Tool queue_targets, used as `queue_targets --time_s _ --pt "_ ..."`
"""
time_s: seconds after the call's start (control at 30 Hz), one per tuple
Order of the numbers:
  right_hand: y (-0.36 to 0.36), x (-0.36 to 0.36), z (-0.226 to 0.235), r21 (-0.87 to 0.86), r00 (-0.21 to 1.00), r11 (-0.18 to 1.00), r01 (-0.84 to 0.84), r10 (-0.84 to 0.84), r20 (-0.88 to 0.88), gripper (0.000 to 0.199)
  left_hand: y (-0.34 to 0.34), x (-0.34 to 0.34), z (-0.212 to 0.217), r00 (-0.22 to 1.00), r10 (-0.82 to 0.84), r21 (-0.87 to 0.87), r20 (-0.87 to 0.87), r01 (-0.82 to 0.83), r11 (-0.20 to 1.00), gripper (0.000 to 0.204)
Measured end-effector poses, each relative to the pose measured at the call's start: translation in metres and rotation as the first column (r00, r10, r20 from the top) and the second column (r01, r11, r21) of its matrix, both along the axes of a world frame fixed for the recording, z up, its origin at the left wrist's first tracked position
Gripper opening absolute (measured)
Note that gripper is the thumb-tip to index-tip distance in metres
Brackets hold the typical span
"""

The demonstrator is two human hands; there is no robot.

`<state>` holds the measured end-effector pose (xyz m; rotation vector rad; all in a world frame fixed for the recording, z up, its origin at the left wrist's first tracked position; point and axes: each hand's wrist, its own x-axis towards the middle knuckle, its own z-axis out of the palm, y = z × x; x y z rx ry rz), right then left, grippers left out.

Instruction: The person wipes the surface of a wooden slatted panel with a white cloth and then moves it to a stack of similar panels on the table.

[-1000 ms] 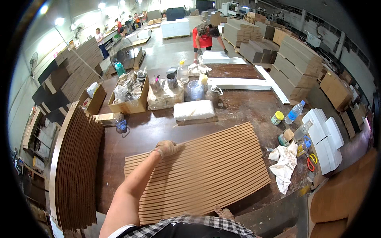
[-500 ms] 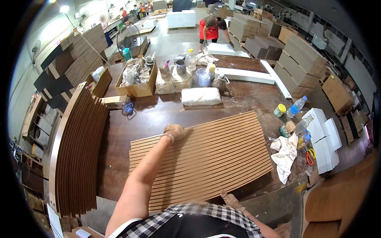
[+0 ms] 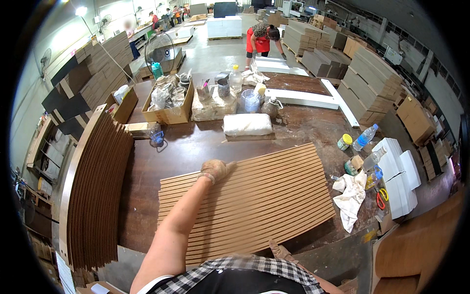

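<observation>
A row of long brown wooden strips (image 3: 264,196) lies packed side by side on the dark table, thin dark lines between them. My left hand (image 3: 217,170), in a tan work glove, grips over their far edge, one digit stretched to the right. At the near edge, close to my body, my right hand (image 3: 280,251), also gloved, holds the strips with its thumb up; its other fingers are mostly hidden. At the left stands a thick stack of similar brown boards (image 3: 95,191) with a pale outer face.
A white wrapped roll (image 3: 247,124), a carton of plastic-wrapped items (image 3: 169,113) and jars stand beyond the strips. At the right are a white rag (image 3: 350,198), bottles, scissors (image 3: 382,198) and white panels (image 3: 397,176). A co-worker in red (image 3: 260,43) bends over white boards farther off.
My view has shifted slightly, so the strips and table sit a little lower. Both hands keep their places on the strips. The co-worker's arms have moved slightly over the white boards.
</observation>
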<state>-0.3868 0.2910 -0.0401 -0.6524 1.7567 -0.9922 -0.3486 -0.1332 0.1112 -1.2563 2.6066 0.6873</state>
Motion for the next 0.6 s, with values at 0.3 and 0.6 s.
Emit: queue_targets --time_s 0.3,0.6 --pt "0.015 -0.025 -0.069 0.127 0.979 0.971 -0.203 0.201 0.028 0.082 -0.002 -0.008 -0.012 0.999 -0.002 -0.073 -0.04 -0.001 0.997 0.067" --pt "-0.013 -0.016 -0.02 0.035 1.0 0.999 -0.005 0.006 -0.017 0.068 0.011 0.002 0.027 0.999 -0.028 0.001 0.029 0.028 1.0 0.066"
